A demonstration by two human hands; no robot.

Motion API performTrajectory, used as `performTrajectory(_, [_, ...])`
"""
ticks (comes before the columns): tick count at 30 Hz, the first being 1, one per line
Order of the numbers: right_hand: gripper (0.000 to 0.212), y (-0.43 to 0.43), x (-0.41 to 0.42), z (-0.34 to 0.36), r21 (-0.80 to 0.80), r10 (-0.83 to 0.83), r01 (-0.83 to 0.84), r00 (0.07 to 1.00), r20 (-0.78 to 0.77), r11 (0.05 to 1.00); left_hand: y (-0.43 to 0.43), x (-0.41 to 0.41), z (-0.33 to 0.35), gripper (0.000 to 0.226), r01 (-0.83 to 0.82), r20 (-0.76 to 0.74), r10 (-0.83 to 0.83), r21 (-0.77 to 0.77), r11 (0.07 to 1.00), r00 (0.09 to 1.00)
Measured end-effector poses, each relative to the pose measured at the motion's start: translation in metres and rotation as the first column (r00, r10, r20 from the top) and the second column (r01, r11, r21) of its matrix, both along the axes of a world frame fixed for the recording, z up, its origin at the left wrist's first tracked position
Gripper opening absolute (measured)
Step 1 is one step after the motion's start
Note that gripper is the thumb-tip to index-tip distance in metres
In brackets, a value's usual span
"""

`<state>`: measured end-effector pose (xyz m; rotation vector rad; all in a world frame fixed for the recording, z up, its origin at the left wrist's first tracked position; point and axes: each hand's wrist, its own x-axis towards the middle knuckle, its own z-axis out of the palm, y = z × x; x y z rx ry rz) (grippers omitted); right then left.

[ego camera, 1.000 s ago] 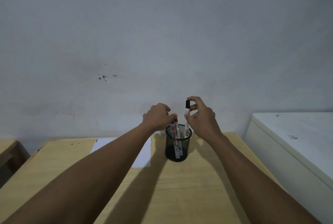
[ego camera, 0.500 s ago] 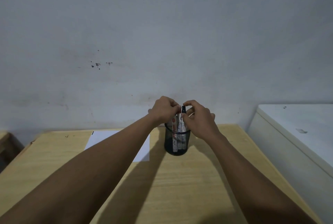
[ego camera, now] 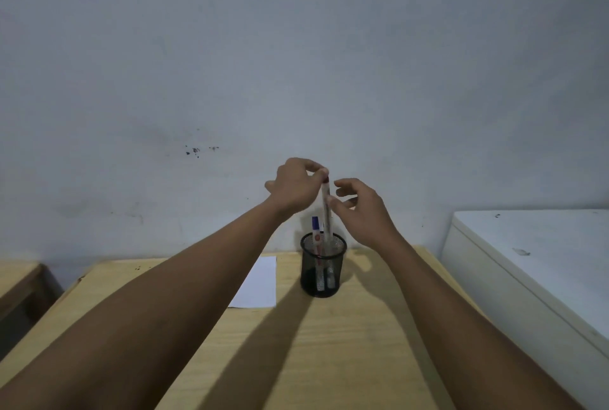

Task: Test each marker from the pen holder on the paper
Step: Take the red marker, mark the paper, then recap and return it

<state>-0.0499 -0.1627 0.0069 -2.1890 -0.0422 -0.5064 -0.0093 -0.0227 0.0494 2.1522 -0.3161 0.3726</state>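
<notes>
A black mesh pen holder [ego camera: 323, 278] stands on the wooden desk [ego camera: 329, 360], with a blue-capped marker [ego camera: 315, 228] upright inside it beside at least one more marker. My left hand [ego camera: 295, 189] pinches the top of a red-capped white marker [ego camera: 325, 208], raised so that only its lower end is in the holder. My right hand [ego camera: 359, 212] hovers just right of that marker with fingers apart, thumb near the barrel. A white sheet of paper [ego camera: 260, 284] lies left of the holder, partly hidden by my left forearm.
A grey wall [ego camera: 296, 63] rises directly behind the desk. A white cabinet top [ego camera: 534, 245] stands to the right of the desk. Part of another wooden piece [ego camera: 19, 281] shows at the far left.
My right hand has set the black-capped marker into the holder and let go. My left hand has lifted the red-capped marker upward out of the holder.
</notes>
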Motion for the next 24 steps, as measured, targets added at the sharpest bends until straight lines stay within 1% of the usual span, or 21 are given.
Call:
performTrajectory(2, [0.041, 0.006, -0.007, 0.013, 0.052, 0.054, -0.052, 0.998, -0.035, 0.997, 0.006, -0.013, 0.019, 0.024, 0.008, 0.047, -0.006, -0.047, 0.999, 0.999])
performTrajectory(4, [0.034, 0.011, -0.018, 0.024, 0.140, 0.121, -0.114, 0.992, -0.039, 0.984, 0.014, -0.027, 0.035, 0.025, 0.020, 0.068, -0.010, -0.145, 0.989, 0.998])
performTrajectory(6, [0.026, 0.016, -0.032, 0.035, 0.294, 0.159, -0.150, 0.987, -0.007, 0.944, 0.026, -0.039, 0.049, 0.025, 0.036, 0.085, -0.013, -0.277, 0.960, 0.996])
performTrajectory(7, [0.024, 0.017, -0.039, 0.040, 0.393, 0.167, -0.157, 0.986, 0.009, 0.906, 0.033, -0.045, 0.055, 0.024, 0.045, 0.081, -0.018, -0.347, 0.937, 0.997])
performTrajectory(8, [0.023, 0.017, -0.045, 0.045, 0.498, 0.170, -0.159, 0.985, 0.024, 0.853, 0.040, -0.052, 0.060, 0.022, 0.056, 0.070, -0.030, -0.401, 0.914, 0.997])
performTrajectory(9, [0.024, 0.017, -0.049, 0.051, 0.604, 0.169, -0.160, 0.985, 0.042, 0.781, 0.047, -0.058, 0.063, 0.021, 0.066, 0.059, -0.045, -0.424, 0.903, 0.997])
performTrajectory(11, [0.024, 0.019, -0.057, 0.063, 0.796, 0.173, -0.183, 0.980, 0.099, 0.578, 0.062, -0.070, 0.064, 0.021, 0.106, 0.046, -0.095, -0.411, 0.905, 0.994])
performTrajectory(12, [0.019, 0.022, -0.061, 0.068, 0.859, 0.184, -0.205, 0.974, 0.133, 0.469, 0.069, -0.077, 0.063, 0.021, 0.128, 0.044, -0.120, -0.395, 0.910, 0.992])
performTrajectory(13, [0.013, 0.025, -0.065, 0.073, 0.894, 0.201, -0.228, 0.967, 0.159, 0.386, 0.075, -0.082, 0.062, 0.021, 0.147, 0.045, -0.140, -0.367, 0.918, 0.989])
performTrajectory(14, [0.009, 0.030, -0.069, 0.076, 0.907, 0.227, -0.246, 0.958, 0.174, 0.342, 0.080, -0.087, 0.061, 0.020, 0.161, 0.042, -0.156, -0.332, 0.929, 0.987])
performTrajectory(15, [0.008, 0.036, -0.072, 0.078, 0.903, 0.262, -0.263, 0.949, 0.178, 0.340, 0.084, -0.091, 0.059, 0.020, 0.171, 0.036, -0.168, -0.289, 0.942, 0.985])
performTrajectory(17, [0.007, 0.048, -0.078, 0.081, 0.858, 0.326, -0.301, 0.930, 0.168, 0.416, 0.090, -0.100, 0.058, 0.021, 0.203, 0.034, -0.201, -0.218, 0.955, 0.979])
performTrajectory(19, [0.007, 0.058, -0.082, 0.083, 0.807, 0.359, -0.333, 0.919, 0.162, 0.488, 0.095, -0.105, 0.058, 0.023, 0.220, 0.070, -0.212, -0.142, 0.965, 0.975])
performTrajectory(21, [0.012, 0.065, -0.084, 0.086, 0.789, 0.362, -0.351, 0.916, 0.176, 0.505, 0.101, -0.107, 0.059, 0.024, 0.192, 0.160, -0.184, -0.036, 0.981, 0.970])
performTrajectory(24, [0.018, 0.073, -0.086, 0.089, 0.768, 0.369, -0.377, 0.908, 0.197, 0.517, 0.112, -0.109, 0.061, 0.024, 0.084, 0.330, -0.127, 0.142, 0.986, 0.935])
